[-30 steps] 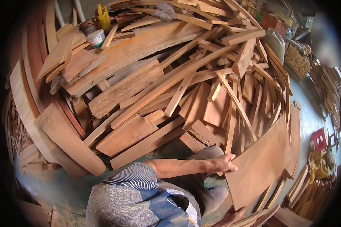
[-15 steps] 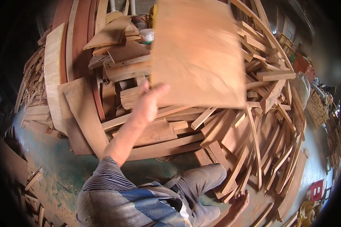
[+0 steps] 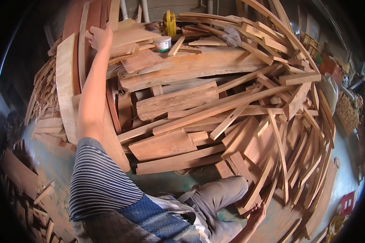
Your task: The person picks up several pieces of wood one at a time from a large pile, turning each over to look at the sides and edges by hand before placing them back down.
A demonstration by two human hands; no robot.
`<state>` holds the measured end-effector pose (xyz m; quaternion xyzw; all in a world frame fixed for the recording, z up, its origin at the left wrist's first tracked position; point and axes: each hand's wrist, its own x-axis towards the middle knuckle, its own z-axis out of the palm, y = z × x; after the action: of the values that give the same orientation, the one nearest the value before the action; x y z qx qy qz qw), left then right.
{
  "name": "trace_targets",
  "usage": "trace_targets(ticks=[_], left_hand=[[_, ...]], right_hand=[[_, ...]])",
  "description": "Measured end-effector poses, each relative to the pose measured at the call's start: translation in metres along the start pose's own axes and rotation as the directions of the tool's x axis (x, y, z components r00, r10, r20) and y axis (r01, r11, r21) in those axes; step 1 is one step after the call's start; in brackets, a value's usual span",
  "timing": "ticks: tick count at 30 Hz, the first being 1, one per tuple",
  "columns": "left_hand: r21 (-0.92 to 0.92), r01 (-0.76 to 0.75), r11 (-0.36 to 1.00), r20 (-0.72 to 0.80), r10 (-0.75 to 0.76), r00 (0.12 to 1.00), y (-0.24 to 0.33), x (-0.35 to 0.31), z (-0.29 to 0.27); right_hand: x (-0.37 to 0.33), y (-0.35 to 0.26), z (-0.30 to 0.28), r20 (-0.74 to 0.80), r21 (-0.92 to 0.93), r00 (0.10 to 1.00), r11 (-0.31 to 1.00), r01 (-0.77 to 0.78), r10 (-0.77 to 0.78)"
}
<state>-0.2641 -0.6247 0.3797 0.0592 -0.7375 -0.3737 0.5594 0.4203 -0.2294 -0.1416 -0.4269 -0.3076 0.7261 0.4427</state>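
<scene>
My left arm stretches far forward, and my left hand (image 3: 100, 38) is up at the back left with its fingers apart and nothing in them. Just to its right, a flat light-brown board (image 3: 130, 35) lies on top of other offcuts. Tall reddish planks (image 3: 94, 16) stand behind that hand. My right hand (image 3: 256, 214) rests low on the right beside my knee, loosely curled, fingers apart, with no held thing showing. The end of a narrow wooden strip (image 3: 247, 205) lies close to its fingertips.
A thick plank (image 3: 194, 67) spans the woodpile, with a white tub (image 3: 163, 43) and a yellow tool (image 3: 169, 23) behind it. Loose strips (image 3: 279, 158) slope down on the right. A pale curved board (image 3: 66, 85) stands at left. A red plastic object (image 3: 347, 203) is far right.
My left hand has swung from the middle to the far left and let go of the large flat board it held up. My right hand has hardly moved.
</scene>
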Motion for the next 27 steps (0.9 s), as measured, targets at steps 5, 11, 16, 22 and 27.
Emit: trace_targets(ticks=[5, 11, 16, 22, 27], left_hand=[[-0.312, -0.408, 0.858, 0.083, 0.452, 0.888, 0.03, -0.177, 0.03], [-0.603, -0.308, 0.736, 0.511, 0.652, 0.56, 0.007, -0.393, -0.009], [-0.779, 0.132, 0.613, 0.623, 0.781, 0.049, 0.058, -0.631, -0.047], [-0.8, 0.067, 0.596, 0.513, 0.738, -0.437, 0.073, -0.781, -0.099], [-0.76, -0.007, 0.649, 0.57, 0.662, -0.487, 0.092, -0.803, -0.119]], right_hand=[[0.0, 0.034, -0.083, 0.075, 0.142, 0.996, 0.988, -0.054, 0.043], [-0.034, 0.031, -0.104, -0.259, 0.092, 0.947, 0.981, -0.169, 0.188], [-0.063, 0.024, -0.14, -0.421, 0.066, 0.9, 0.993, -0.096, 0.115], [-0.027, 0.031, -0.12, -0.399, -0.176, 0.902, 0.952, -0.25, 0.163], [0.061, 0.041, -0.093, -0.385, -0.518, 0.917, 0.797, -0.31, 0.107]])
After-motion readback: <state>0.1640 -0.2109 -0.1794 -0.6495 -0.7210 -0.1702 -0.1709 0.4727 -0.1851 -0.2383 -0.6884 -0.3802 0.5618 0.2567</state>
